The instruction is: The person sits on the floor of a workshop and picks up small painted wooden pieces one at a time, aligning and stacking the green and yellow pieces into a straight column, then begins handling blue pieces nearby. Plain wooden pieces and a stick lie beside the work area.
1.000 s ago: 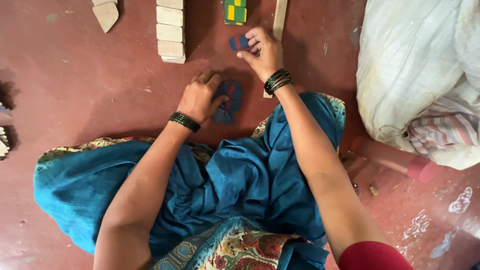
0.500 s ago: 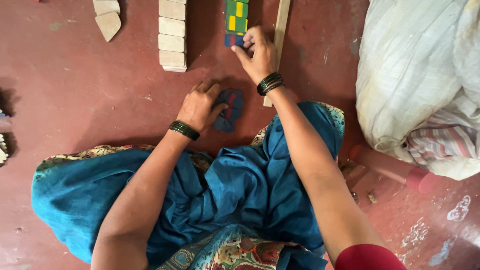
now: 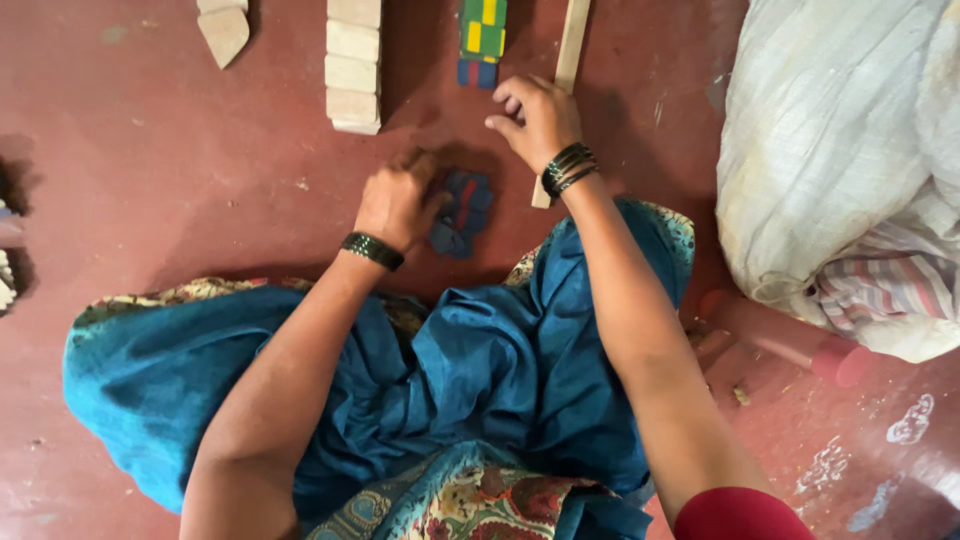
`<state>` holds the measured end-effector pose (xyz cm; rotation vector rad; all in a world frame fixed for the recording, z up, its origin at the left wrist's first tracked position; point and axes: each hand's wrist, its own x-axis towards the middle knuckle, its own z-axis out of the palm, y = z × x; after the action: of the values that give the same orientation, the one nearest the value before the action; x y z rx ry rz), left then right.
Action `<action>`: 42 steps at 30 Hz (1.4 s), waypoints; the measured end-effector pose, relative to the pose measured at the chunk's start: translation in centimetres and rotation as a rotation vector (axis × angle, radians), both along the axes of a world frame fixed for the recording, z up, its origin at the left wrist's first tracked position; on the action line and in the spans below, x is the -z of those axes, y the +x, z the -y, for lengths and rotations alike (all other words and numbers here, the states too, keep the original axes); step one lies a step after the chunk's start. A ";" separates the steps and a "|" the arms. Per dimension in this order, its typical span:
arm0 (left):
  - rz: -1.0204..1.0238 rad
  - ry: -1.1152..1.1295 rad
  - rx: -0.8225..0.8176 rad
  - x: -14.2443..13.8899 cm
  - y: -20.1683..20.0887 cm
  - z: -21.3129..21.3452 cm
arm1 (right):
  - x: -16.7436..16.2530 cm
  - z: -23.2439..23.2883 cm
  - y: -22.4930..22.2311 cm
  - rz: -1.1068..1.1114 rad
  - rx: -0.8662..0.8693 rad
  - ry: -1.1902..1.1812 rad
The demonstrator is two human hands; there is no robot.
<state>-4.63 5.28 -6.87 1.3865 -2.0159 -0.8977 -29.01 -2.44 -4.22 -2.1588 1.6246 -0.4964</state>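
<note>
A small pile of dark blue pieces [image 3: 460, 212] lies on the red floor, touched by the curled left hand [image 3: 400, 200]. The blue piece carried half a second ago has been set at the end of the coloured strip [image 3: 482, 40]. The right hand [image 3: 538, 118], loosely curled and now empty, is drawn back just below it, beside the wooden slat [image 3: 570, 60].

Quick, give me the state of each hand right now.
Left hand: curled on the pile of blue pieces; grip cannot be told.
Right hand: loosely curled, holding nothing visible.
</note>
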 end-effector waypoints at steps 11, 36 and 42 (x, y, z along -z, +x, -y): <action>-0.157 0.010 0.024 1.8 0.5 0.8 | 0.4 -8.6 1.1 -0.040 -0.109 0.037; -0.087 0.044 0.086 0.1 -0.1 1.0 | 2.8 1.7 -0.3 0.921 0.452 0.313; -0.126 0.044 0.088 0.1 0.2 0.3 | 2.8 2.7 0.3 0.926 0.544 0.311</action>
<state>-4.43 4.97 -7.01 1.2392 -1.9852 -1.0476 -28.67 -5.15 -7.03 -0.9649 1.5325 -1.1030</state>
